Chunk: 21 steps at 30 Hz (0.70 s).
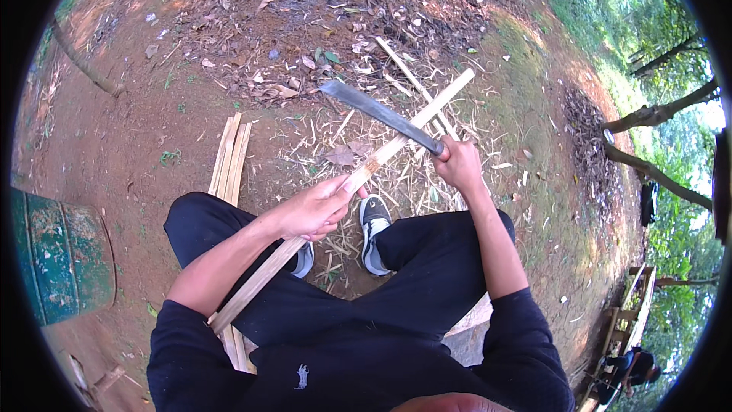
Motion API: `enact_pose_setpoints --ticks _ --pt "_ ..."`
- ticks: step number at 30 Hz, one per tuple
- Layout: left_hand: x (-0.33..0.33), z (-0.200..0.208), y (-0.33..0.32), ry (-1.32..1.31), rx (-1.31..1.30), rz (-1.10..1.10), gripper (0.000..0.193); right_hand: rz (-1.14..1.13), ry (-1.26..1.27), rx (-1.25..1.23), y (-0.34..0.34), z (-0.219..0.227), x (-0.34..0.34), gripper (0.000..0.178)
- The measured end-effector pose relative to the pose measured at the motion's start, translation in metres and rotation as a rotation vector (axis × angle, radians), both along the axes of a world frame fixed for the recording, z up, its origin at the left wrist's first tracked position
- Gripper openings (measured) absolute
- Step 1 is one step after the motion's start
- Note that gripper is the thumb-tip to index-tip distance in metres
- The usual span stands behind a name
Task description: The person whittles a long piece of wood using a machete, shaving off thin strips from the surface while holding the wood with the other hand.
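Observation:
My left hand (313, 210) is wrapped round a long, pale split-bamboo strip (263, 281), which slants from beside my left thigh up to the far right. A brown mark like a node shows just beyond my fingers. In my right hand (460, 164) is the handle of a machete (366, 104), its dark blade pointing up and left. The blade crosses over the strip's far part; whether the edge touches it I cannot tell. Under the strip's far end, a thinner stick (402, 67) lies slanting toward my right hand.
Several split strips (229, 160) lie beside my left knee. Curled shavings (328, 137) and dry leaves (278, 91) litter the dirt around my shoes (374, 233). A rusty green drum (65, 259) stands at the left. Tree trunks (663, 113) and another person (631, 370) are at the right.

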<state>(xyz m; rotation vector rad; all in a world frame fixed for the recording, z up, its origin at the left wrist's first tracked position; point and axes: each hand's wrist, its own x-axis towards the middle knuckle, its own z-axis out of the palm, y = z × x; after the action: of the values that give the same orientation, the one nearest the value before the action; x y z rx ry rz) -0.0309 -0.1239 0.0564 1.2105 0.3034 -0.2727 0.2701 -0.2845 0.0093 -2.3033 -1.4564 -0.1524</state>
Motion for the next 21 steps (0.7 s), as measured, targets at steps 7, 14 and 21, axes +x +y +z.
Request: enact_pose_setpoints --ticks 7,14,21 --pt "0.011 -0.009 -0.006 0.054 0.006 0.01 0.031 -0.235 -0.018 -0.072 -0.009 -0.019 0.05 0.014" --pt "0.008 -0.017 -0.013 0.089 0.027 -0.034 0.031 -0.683 0.175 -0.102 -0.031 -0.027 0.107 0.028" --pt "0.013 -0.007 -0.007 0.026 0.3 0.077 0.032 -0.815 0.242 0.26 -0.062 -0.018 0.117 0.027"
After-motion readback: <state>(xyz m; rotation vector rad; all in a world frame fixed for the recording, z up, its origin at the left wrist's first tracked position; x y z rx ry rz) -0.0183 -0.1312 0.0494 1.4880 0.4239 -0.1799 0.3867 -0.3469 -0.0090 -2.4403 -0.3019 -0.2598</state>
